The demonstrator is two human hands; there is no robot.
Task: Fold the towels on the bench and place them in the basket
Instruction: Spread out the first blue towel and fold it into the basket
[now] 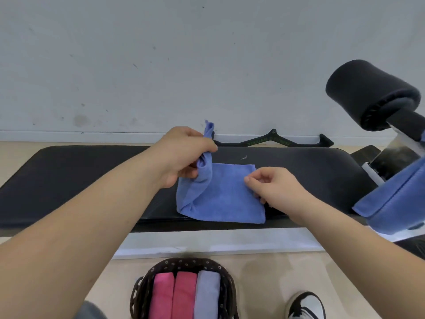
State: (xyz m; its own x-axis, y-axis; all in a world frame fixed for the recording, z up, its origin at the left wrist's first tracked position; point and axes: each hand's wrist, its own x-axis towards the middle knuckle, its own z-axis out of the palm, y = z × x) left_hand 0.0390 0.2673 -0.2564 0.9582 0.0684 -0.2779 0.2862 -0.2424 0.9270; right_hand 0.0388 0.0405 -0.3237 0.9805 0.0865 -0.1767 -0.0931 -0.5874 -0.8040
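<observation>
A blue towel lies partly folded on the black padded bench. My left hand grips its left edge and lifts it, so a bunched corner sticks up above the fingers. My right hand pinches the towel's right edge low against the bench. On the floor in front of me stands a dark woven basket holding two pink folded towels and a pale blue one, side by side.
Another blue towel hangs over the bench frame at the right, under a black foam roller. A black handle bar lies by the wall behind the bench. My shoe is right of the basket.
</observation>
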